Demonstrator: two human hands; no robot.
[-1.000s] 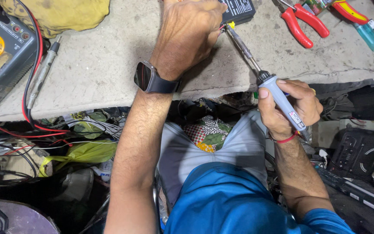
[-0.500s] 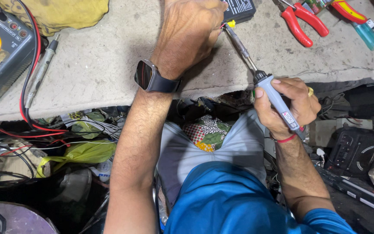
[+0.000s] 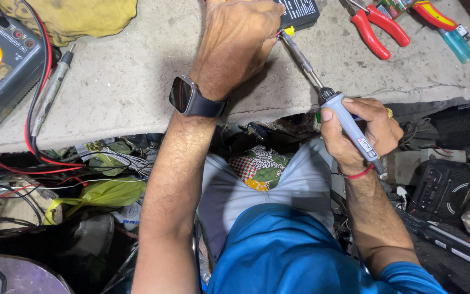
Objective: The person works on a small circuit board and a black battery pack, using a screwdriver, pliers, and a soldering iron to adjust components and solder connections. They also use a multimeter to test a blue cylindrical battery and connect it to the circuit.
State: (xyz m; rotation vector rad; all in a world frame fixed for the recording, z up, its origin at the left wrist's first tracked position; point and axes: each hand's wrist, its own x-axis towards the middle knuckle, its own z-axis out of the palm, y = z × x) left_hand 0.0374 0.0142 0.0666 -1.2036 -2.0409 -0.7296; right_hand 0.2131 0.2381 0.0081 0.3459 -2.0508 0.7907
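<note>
We hold the soldering iron (image 3: 349,126) by its grey handle in our right hand (image 3: 363,133), fingers wrapped tight; it is light and stiff, its tip hot. At eleven o'clock, our left hand (image 3: 237,43) pins a small black battery (image 3: 298,12) on the table (image 3: 131,81).

Black smartwatch (image 3: 187,98) on left wrist, red thread band (image 3: 359,174) on right, blue short-sleeved shirt (image 3: 295,253).

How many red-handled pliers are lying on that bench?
2, both at the bench's top right: one pair of pliers fully visible, another pair beside it, cut off by the frame; more may lie outside.
</note>
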